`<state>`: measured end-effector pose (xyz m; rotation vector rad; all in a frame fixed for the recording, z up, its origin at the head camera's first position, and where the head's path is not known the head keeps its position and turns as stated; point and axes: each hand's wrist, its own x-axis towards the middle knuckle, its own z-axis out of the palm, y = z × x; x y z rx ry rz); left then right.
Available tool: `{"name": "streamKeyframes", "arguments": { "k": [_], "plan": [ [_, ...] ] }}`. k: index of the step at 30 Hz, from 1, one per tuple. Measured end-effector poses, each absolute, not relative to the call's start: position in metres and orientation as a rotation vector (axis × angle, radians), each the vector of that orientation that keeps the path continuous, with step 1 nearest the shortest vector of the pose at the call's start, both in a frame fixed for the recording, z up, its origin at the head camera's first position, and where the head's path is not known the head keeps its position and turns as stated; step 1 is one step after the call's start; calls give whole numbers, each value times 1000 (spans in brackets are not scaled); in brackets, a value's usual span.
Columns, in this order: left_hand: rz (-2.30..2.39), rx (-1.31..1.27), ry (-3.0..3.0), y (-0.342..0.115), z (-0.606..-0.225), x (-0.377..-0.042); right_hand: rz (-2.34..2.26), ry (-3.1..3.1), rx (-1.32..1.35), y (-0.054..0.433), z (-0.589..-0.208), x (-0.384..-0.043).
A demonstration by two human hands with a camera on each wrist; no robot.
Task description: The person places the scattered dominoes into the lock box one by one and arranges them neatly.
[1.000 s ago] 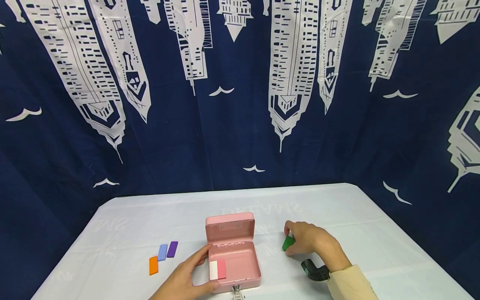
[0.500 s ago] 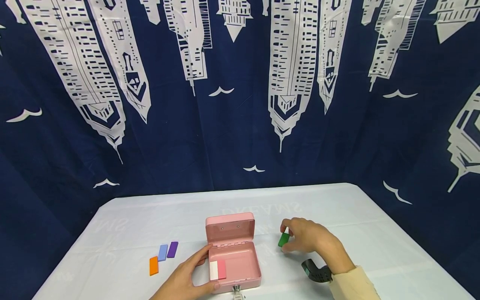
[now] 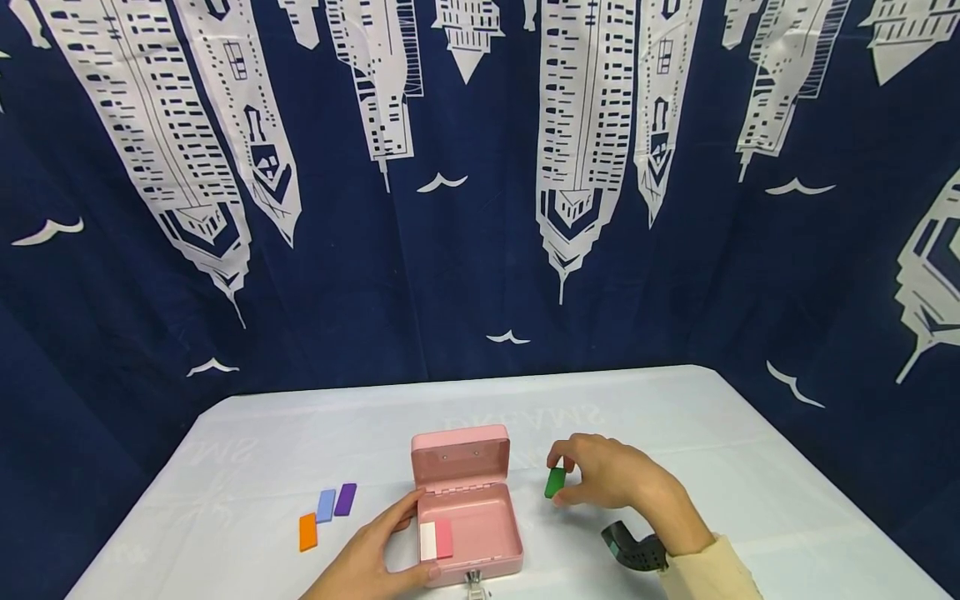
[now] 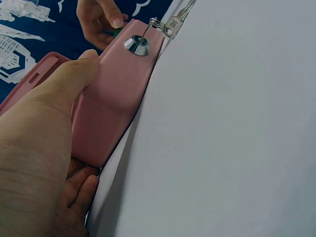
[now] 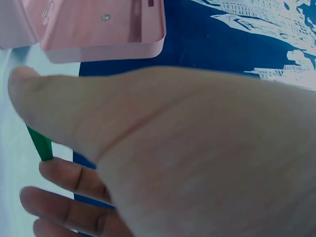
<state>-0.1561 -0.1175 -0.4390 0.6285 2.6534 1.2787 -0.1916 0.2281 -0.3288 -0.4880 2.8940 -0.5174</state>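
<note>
A pink metal cash box (image 3: 487, 518) stands on the white table with its lid raised. My left hand (image 3: 371, 552) grips the box's left side, thumb on the front wall and fingers along the side. To the right of the box, my right hand (image 3: 613, 473) pinches a small green block (image 3: 555, 482) between thumb and fingertips. In the right wrist view the thumb partly hides the green block (image 5: 41, 144). Inside the box, a white block (image 3: 427, 541) and a pink block (image 3: 443, 538) lie side by side at the front left.
Left of the box lie an orange block (image 3: 307, 532), a light blue block (image 3: 326, 505) and a purple block (image 3: 345, 499) on the table (image 3: 225, 500). Keys (image 3: 476, 587) hang from the lock at the box's front. A dark blue patterned cloth (image 3: 465, 275) hangs behind.
My right hand has moved left with the green block, closer to the box. The left hand, the box and the other blocks have stayed in place.
</note>
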Motion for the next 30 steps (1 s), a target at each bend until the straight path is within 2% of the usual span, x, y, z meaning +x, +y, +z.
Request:
{"name": "streamKeyframes", "arguments": {
  "k": [8,30],
  "plan": [
    [1291,615,2631,-118,-440,-156,-578,2879,-674,226,-327,-186],
    [1283,645,2650,-117,-440,-156,-536,2918,-875,205,-336,-184]
  ]
}}
